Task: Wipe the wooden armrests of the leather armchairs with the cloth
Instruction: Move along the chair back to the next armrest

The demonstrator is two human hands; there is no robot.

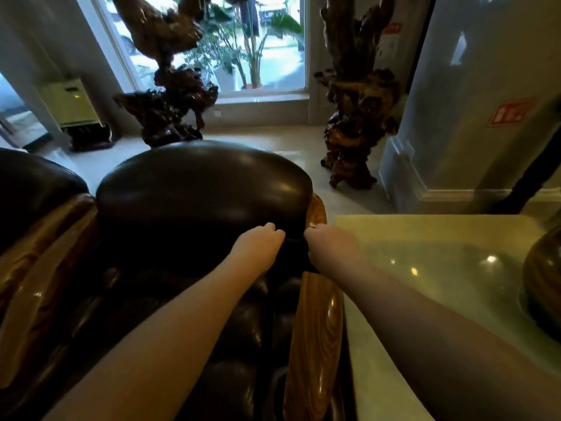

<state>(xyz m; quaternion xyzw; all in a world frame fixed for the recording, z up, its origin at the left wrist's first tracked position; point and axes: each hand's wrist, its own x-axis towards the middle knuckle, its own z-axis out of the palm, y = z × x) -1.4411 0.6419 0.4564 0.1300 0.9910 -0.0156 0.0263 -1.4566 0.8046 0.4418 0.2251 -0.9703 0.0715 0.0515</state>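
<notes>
A dark leather armchair [200, 183] fills the middle of the view. Its right wooden armrest [318, 329] runs from the bottom edge up past the backrest, and its left wooden armrest [33, 268] is at the left. My left hand [261, 241] and my right hand [328, 244] are side by side over the back part of the right armrest, fingers curled. Between them they grip a dark cloth [296, 253] that drapes over the armrest and is hard to tell from the leather.
A pale glass-topped side table [425, 268] adjoins the right armrest, with a dark wooden object [543, 284] on it. A second leather armchair [30, 183] is at the left. Two root carvings [170, 117] [358, 117] stand on the floor behind, beside a white column [455, 117].
</notes>
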